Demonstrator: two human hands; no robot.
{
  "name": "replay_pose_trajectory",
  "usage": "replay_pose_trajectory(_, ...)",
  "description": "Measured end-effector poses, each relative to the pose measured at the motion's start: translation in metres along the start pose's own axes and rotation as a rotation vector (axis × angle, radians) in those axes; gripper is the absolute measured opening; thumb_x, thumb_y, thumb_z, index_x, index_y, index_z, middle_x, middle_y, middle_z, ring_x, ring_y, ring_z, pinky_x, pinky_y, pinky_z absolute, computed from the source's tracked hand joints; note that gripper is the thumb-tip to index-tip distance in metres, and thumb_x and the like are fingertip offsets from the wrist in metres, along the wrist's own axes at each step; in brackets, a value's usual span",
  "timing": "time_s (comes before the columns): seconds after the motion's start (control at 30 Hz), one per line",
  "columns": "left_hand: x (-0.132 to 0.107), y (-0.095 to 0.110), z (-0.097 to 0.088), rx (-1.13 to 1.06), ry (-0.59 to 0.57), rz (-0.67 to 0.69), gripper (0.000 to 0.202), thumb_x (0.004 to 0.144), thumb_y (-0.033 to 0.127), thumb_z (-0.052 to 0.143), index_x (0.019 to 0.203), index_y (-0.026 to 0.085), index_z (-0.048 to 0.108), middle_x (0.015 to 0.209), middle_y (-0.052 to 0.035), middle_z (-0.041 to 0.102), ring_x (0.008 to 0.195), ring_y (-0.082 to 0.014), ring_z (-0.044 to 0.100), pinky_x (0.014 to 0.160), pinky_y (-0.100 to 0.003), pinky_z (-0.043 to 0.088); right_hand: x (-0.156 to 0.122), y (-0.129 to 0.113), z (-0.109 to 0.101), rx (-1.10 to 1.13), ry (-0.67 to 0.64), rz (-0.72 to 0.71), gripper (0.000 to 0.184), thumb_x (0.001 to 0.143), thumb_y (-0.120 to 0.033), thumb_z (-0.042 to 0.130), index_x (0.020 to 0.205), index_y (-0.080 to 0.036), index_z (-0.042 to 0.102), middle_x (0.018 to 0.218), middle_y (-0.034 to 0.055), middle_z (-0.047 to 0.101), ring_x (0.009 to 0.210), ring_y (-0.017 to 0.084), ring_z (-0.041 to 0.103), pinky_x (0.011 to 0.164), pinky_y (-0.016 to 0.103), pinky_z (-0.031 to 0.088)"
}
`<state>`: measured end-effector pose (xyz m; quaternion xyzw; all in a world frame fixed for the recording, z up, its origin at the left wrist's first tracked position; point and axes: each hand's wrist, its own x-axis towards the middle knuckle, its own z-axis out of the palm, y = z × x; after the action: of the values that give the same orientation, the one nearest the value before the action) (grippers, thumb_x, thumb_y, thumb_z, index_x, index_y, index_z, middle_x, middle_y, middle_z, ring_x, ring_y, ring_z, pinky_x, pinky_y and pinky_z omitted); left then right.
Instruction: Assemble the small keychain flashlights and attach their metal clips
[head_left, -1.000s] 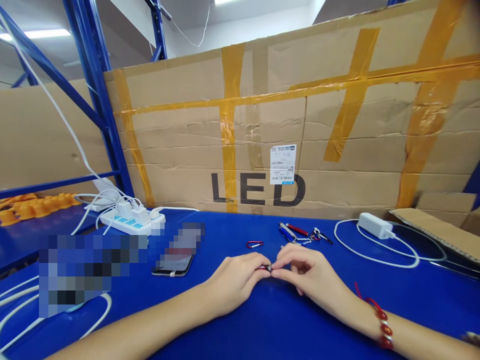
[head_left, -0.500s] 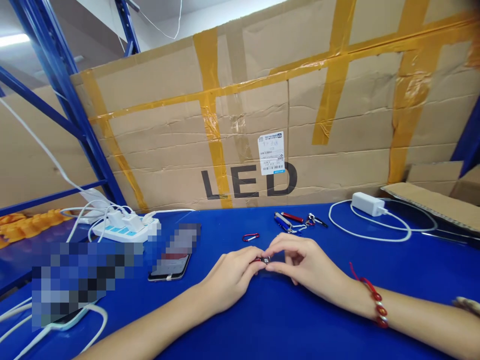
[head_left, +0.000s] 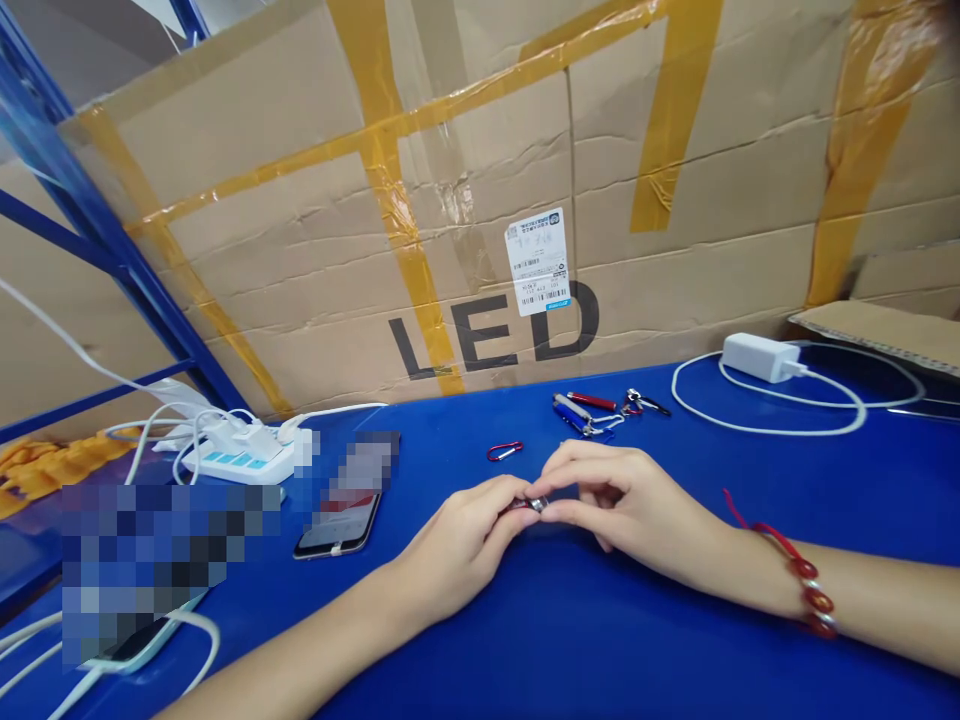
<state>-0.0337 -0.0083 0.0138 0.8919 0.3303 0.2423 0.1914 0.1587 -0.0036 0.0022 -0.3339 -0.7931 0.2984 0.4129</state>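
Observation:
A small red-and-silver metal piece (head_left: 535,504), mostly hidden by fingers, is held between both hands above the blue table (head_left: 570,620). My left hand (head_left: 469,535) is closed around its red part, which barely shows. At its silver end, the thumb and forefinger of my right hand (head_left: 626,495) pinch together, the other fingers curled beneath. A red carabiner (head_left: 504,451) lies just beyond my fingertips. Farther back are a blue tube (head_left: 571,412) with a carabiner clip, a red tube (head_left: 592,400) and a small silver-and-black clasp (head_left: 645,401).
A phone (head_left: 341,520) lies to the left, beside a white power strip (head_left: 251,460) with plugged-in cables. Another cabled device (head_left: 150,635) is nearer, partly blurred out. A white charger (head_left: 761,357) with looped cable sits back right. A large cardboard box (head_left: 300,270) stands behind.
The view has tilted down and turned slightly. Both hands keep hold of the small red-and-silver piece, its silver end now showing a little more. Other things lie as before.

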Motion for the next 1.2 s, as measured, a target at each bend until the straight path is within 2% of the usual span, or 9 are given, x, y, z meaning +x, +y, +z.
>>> replay_pose_trajectory(0.27,0.002,-0.001,-0.001,0.006,-0.019,0.001,0.020,0.092,0.025,0.036,0.095,0.018,0.055,0.084,-0.0011,0.060,0.074,-0.0117,0.054,0.071,-0.019,0.042,0.001,-0.001,-0.001,0.032,-0.028,0.051,0.018,0.077,-0.037,0.061,0.084,-0.022,0.068,0.086,0.0008,0.062,0.040,0.002,0.047,0.043,0.018,0.040)
replay_pose_trajectory(0.33,0.002,-0.002,0.000,0.015,-0.019,-0.009,0.021,0.092,0.026,0.035,0.097,0.019,0.055,0.084,-0.0011,0.060,0.073,-0.0118,0.055,0.071,-0.020,0.042,0.001,0.000,-0.001,0.029,-0.024,0.092,0.021,0.075,-0.040,0.062,0.084,-0.021,0.067,0.068,-0.0013,0.062,0.038,0.004,0.046,0.042,0.018,0.038)
replay_pose_trajectory(0.4,0.002,-0.002,0.000,0.028,-0.014,-0.021,0.021,0.092,0.026,0.035,0.098,0.019,0.055,0.083,-0.0008,0.060,0.072,-0.0117,0.055,0.070,-0.020,0.042,0.001,0.000,-0.001,0.034,-0.032,0.144,0.024,0.075,-0.041,0.061,0.085,-0.020,0.066,0.047,-0.0052,0.053,0.036,0.006,0.045,0.041,0.019,0.036)
replay_pose_trajectory(0.47,0.002,-0.002,0.000,0.044,-0.012,-0.028,0.021,0.092,0.025,0.035,0.098,0.019,0.055,0.084,-0.0005,0.060,0.073,-0.0117,0.055,0.071,-0.020,0.042,0.001,0.000,-0.001,0.059,-0.050,0.176,0.026,0.076,-0.042,0.060,0.087,-0.019,0.065,0.039,-0.0077,0.045,0.034,0.006,0.043,0.040,0.018,0.034)
replay_pose_trajectory(0.67,0.001,0.002,-0.001,0.071,-0.012,-0.004,0.021,0.092,0.023,0.034,0.090,0.018,0.055,0.083,-0.0002,0.060,0.073,-0.0114,0.055,0.067,-0.019,0.040,0.001,-0.005,0.000,0.116,-0.082,0.226,0.026,0.076,-0.040,0.060,0.087,-0.017,0.063,0.044,-0.0067,0.049,0.035,0.005,0.043,0.038,0.017,0.032)
replay_pose_trajectory(0.83,-0.001,0.004,-0.003,0.094,-0.022,0.001,0.022,0.093,0.024,0.034,0.094,0.019,0.055,0.086,-0.0007,0.061,0.077,-0.0122,0.056,0.071,-0.021,0.042,0.002,-0.010,0.001,0.078,-0.066,0.224,0.026,0.076,-0.039,0.059,0.085,-0.015,0.064,0.053,-0.0029,0.057,0.035,0.004,0.042,0.038,0.017,0.031)
replay_pose_trajectory(1.0,-0.001,0.005,-0.004,0.098,-0.029,0.006,0.021,0.092,0.024,0.035,0.093,0.018,0.055,0.088,-0.0013,0.061,0.078,-0.0125,0.056,0.071,-0.021,0.042,0.003,-0.007,0.002,0.065,-0.054,0.221,0.026,0.076,-0.040,0.059,0.083,-0.016,0.065,0.042,-0.0058,0.049,0.034,0.006,0.043,0.038,0.017,0.031)
replay_pose_trajectory(1.2,-0.001,0.003,-0.003,0.132,-0.037,0.045,0.021,0.092,0.023,0.035,0.094,0.018,0.055,0.088,-0.0014,0.061,0.080,-0.0127,0.057,0.071,-0.020,0.041,0.002,-0.005,0.002,0.065,-0.047,0.221,0.023,0.074,-0.039,0.061,0.078,-0.016,0.064,0.042,-0.0065,0.048,0.034,0.006,0.043,0.038,0.017,0.031)
